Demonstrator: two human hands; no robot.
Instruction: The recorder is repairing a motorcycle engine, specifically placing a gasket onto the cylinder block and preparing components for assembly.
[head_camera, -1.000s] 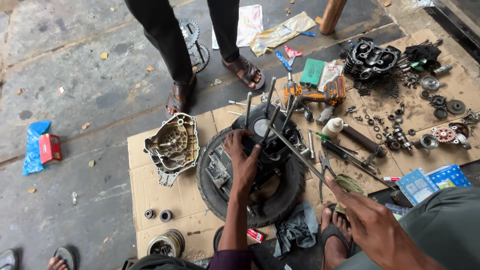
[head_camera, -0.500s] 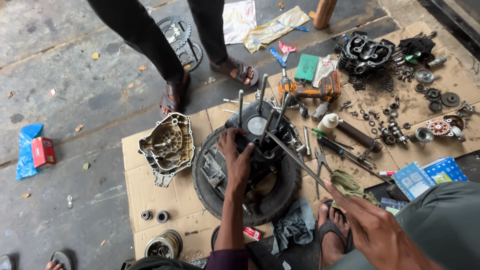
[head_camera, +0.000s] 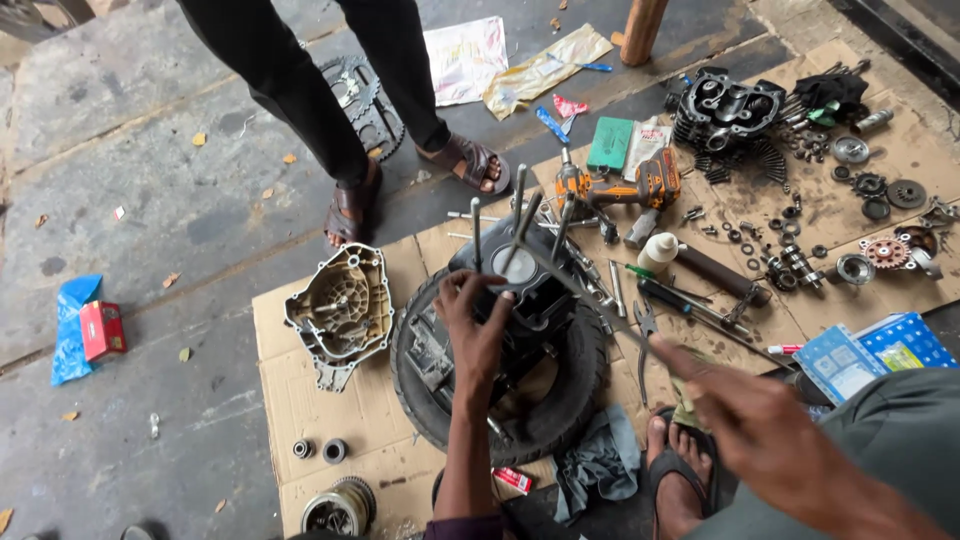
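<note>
A dark engine block with several upright studs sits inside a black tyre on cardboard. My left hand reaches over the block's near left side, fingers curled on its top edge. My right hand is at the lower right, blurred, closed on the end of a long thin metal rod. The rod slants up and left across the top of the engine block.
Another person stands at the far left in dark trousers and sandals. An engine cover lies left of the tyre. An orange drill, a cylinder head, gears, hand tools and a blue box lie to the right.
Little has moved. My left hand stays on the engine block and my right hand keeps the rod; the view has shifted slightly.
</note>
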